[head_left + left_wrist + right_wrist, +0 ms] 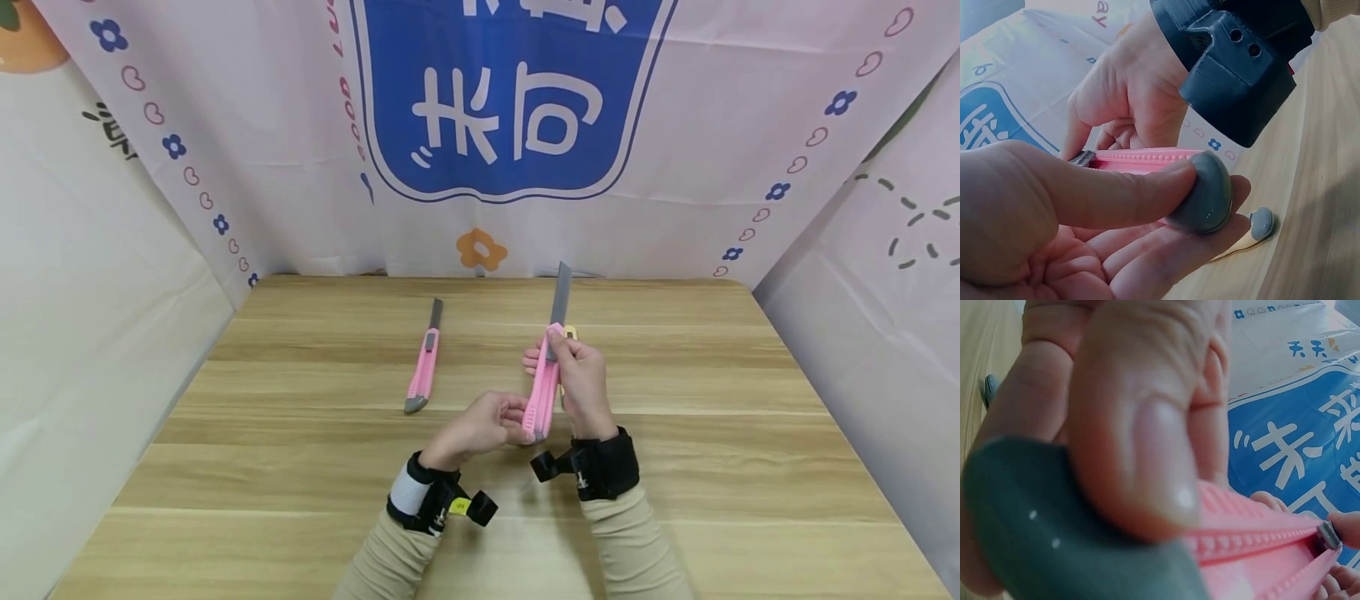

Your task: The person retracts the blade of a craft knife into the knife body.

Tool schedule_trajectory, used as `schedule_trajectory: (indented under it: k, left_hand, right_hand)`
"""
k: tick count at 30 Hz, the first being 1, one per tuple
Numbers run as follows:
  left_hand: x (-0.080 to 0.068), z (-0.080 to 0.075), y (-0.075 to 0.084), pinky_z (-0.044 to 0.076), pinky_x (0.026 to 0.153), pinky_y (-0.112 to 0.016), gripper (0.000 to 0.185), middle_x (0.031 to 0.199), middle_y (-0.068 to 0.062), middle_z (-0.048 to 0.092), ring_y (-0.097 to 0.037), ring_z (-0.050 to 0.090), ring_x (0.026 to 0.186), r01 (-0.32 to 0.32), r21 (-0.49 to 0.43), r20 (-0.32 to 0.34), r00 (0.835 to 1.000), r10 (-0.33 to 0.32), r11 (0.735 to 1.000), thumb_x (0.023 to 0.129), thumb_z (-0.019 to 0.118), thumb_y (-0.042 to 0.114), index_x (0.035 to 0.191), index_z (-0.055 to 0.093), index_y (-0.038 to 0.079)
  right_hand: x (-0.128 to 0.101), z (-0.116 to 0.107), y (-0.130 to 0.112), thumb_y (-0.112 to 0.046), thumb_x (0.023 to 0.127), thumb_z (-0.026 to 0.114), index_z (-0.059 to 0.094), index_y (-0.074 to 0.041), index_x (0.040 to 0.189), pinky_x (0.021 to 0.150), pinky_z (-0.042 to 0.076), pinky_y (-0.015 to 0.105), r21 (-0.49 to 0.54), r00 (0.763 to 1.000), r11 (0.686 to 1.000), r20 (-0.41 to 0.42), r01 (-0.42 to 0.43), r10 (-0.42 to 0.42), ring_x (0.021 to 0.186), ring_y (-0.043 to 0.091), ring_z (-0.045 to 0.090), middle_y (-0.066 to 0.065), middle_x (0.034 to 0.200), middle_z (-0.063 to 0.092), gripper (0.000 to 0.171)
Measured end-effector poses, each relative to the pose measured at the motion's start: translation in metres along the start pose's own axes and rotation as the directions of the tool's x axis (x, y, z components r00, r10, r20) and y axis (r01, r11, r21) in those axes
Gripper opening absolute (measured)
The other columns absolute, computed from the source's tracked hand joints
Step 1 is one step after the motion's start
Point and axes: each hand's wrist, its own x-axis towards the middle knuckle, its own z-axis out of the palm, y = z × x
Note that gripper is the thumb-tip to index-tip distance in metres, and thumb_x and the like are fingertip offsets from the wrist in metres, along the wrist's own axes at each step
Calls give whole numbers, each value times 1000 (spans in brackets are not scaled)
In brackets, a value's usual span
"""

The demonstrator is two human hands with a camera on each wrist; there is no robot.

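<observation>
A pink utility knife (542, 398) is held upright above the wooden table (675, 467), its grey blade (560, 293) pushed out and pointing away from me. My left hand (510, 423) pinches the grey end cap (1207, 195) at the knife's near end between thumb and fingers. My right hand (558, 354) grips the upper part of the pink body, with its thumb near the dark slider (1329, 536). In the right wrist view a thumb pressing the grey cap (1054, 537) fills the frame.
A second pink utility knife (424, 367) lies on the table to the left, blade partly out and pointing away. A pale yellow object (571, 332) shows just behind my right hand. Printed cloth walls (150, 208) enclose the table on three sides.
</observation>
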Motion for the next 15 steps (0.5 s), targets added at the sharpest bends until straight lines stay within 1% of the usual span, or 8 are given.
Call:
schedule_trajectory:
  k: [5,12,15]
  left_hand:
    - [0,0,0,59,90,-29,42,118,-25,67,-24,68,105,-4,-5,20,1000,4,1000,87,60,-6,129,55,-6]
    - [-2,-3,0,60,88,-29,42,117,-27,67,-24,69,103,-21,-10,32,999,21,1000,87,60,-6,129,54,-7]
    - [-3,-3,0,60,88,-29,43,117,-27,67,-25,69,104,-25,-12,40,999,26,1000,88,59,-7,130,54,-7]
  right_hand:
    - [0,0,1,-19,100,50,55,20,112,71,63,28,18,1000,1000,-5,20,-20,66,11,74,-2,65,73,41]
    - [1,1,1,-14,100,51,53,21,117,72,63,28,38,1000,999,-3,16,-15,67,10,74,-3,65,73,39]
    - [0,1,1,-14,99,51,53,21,116,72,63,28,36,1000,999,7,21,-21,67,11,74,-3,65,73,39]
